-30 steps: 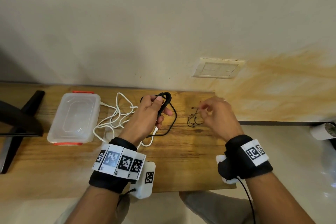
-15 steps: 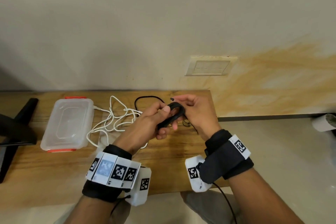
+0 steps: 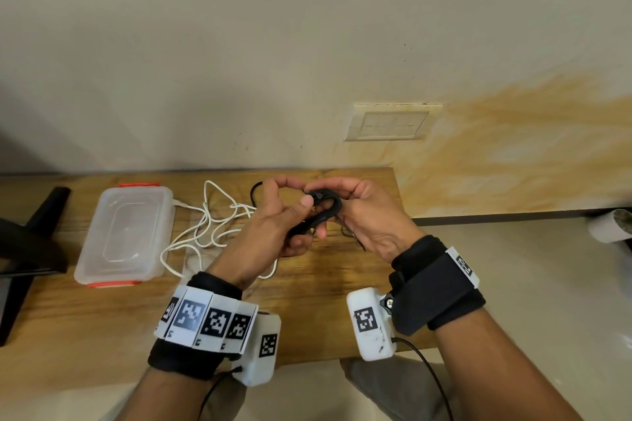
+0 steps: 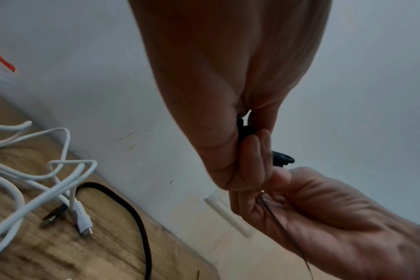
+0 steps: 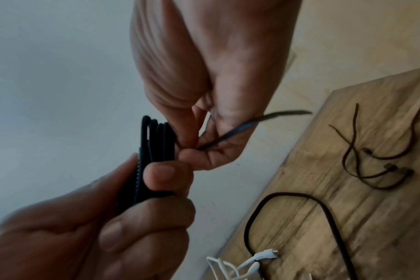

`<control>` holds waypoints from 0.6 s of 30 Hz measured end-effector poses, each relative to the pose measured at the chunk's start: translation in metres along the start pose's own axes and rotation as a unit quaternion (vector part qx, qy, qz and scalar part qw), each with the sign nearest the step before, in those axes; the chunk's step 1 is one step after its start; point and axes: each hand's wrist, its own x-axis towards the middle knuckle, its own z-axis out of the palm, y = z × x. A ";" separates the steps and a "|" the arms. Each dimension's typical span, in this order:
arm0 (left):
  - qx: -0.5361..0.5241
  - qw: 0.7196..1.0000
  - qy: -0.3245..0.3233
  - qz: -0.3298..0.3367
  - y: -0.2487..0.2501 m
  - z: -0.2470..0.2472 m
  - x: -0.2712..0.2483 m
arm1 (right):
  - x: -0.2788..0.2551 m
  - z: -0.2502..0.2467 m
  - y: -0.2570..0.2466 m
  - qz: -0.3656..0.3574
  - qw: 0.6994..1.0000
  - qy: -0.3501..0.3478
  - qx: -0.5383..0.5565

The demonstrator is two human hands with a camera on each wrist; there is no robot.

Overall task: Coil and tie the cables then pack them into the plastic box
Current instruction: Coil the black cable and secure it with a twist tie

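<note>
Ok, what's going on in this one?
A person's left hand grips a coiled black cable above the wooden table, while the right hand pinches a thin tie at the coil. The white cable lies loose beside the plastic box, lid on.

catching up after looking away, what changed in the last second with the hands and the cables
The right hand left the ties on the table, took up one thin tie and brought it left to the coiled black cable. The left hand kept holding that coil. White cable and plastic box stayed put.
</note>
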 end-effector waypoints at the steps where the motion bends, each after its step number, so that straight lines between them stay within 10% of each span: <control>1: 0.007 1.000 0.007 0.005 -0.001 -0.001 0.000 | -0.001 0.001 -0.001 -0.001 1.000 -0.012 0.001; 18: 0.148 0.974 0.131 0.110 0.001 0.000 0.000 | -0.001 0.007 0.006 -0.008 0.977 0.091 -0.191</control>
